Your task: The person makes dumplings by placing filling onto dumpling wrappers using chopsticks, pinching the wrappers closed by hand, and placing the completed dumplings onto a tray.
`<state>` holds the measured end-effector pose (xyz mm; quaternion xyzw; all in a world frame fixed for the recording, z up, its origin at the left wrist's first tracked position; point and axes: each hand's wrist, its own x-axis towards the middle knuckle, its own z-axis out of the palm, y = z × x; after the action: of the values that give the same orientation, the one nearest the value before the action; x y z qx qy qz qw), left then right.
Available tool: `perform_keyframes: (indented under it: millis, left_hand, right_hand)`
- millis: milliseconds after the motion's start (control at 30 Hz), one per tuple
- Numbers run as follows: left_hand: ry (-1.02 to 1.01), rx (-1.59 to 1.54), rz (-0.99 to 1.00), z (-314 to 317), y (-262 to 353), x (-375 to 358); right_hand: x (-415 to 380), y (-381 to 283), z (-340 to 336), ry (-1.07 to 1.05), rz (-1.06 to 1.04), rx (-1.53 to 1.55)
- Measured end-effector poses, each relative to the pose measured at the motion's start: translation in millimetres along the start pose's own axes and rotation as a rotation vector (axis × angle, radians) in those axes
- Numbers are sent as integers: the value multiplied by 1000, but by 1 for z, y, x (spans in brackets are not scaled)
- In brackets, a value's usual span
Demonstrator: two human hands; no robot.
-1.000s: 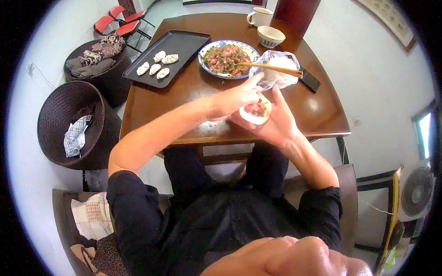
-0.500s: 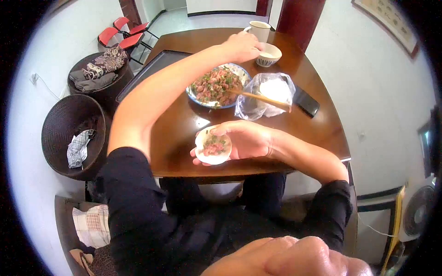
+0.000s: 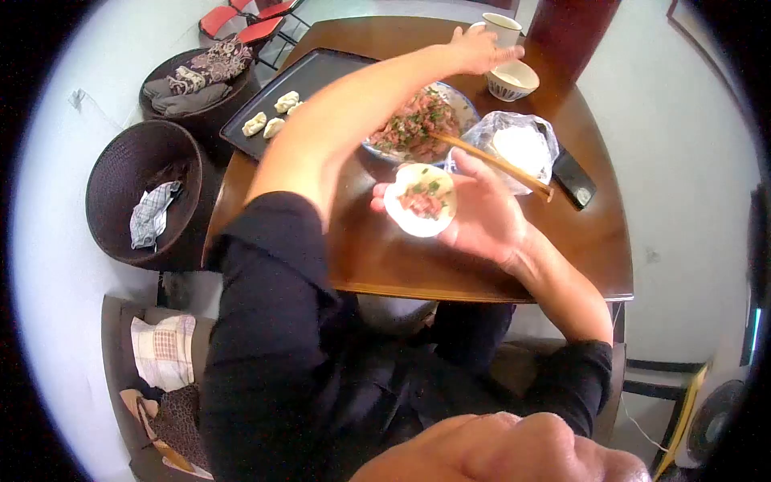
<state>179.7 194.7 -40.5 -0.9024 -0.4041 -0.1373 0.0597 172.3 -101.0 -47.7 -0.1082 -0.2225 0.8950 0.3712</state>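
Observation:
My right hand [image 3: 490, 207] is palm up, with a round dumpling wrapper [image 3: 398, 207] lying across its fingers. A small mound of meat filling [image 3: 422, 205] with green bits sits on the wrapper. My left hand [image 3: 484, 53] is stretched far out, fingers spread and empty, just above and beside a small patterned bowl [image 3: 507, 88]. A white mug [image 3: 503, 30] stands behind that hand. Between my arms is a blue-rimmed bowl [image 3: 472, 119] of minced filling. Chopsticks [image 3: 514, 170] reach from it across an open plastic bag [image 3: 490, 128] around a white stack or mass.
A dark tray [image 3: 321, 71] with several shaped dumplings [image 3: 254, 124] lies at the left, partly behind my left forearm. A phone [image 3: 573, 178] rests near the right table edge [image 3: 626, 265]. Two woven baskets [image 3: 104, 193] stand left of the table; folding chairs [image 3: 261, 30] are behind.
My left hand has come up off the small bowl and its fingers have spread. My right hand has opened flatter under the wrapper. The view has shifted, so the tray's dumplings now show.

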Motion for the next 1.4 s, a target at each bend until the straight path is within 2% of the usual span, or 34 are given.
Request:
perform_keyframes:
  millis: [67, 133, 200, 267, 367, 433, 467, 667, 800, 1033, 1100, 1267, 1400]
  left_hand:
    - [122, -274, 431, -16, -41, -5]
    - [379, -502, 601, -67, -38, -98]
    - [450, -346, 750, -94, -50, -167]
    - [307, -529, 649, -116, -47, -231]
    - [98, -507, 623, -121, -41, -281]
    - [114, -404, 635, -111, -39, -296]
    - [101, -304, 636, -111, -39, -300]
    - [107, -192, 597, -106, -43, -310]
    - [86, -101, 634, -108, -44, -321]
    - [113, -126, 644, -107, -36, -333]
    - [150, -234, 652, -106, -28, -335]
    - [128, -147, 696, -95, -11, -330]
    - [101, -234, 718, -99, -10, -321]
  right_hand:
    - [2, 0, -6, 29, -44, 37]
    - [2, -1, -7, 30, -49, 34]
    - [3, -2, -4, 49, -68, 11]
    - [5, -3, -4, 39, -94, -30]
    - [9, -3, -6, 12, -99, -55]
    - [9, 0, -4, 126, -149, -41]
    - [9, -1, -6, 57, -114, -38]
    - [12, -2, -4, 69, -108, -96]
    - [11, -1, -12, 107, -128, -18]
    - [13, -3, -7, 91, -117, -31]
    - [12, -1, -6, 75, -108, -58]
    - [12, 0, -25, 44, -106, 73]
    - [10, -1, -26, 10, -111, 83]
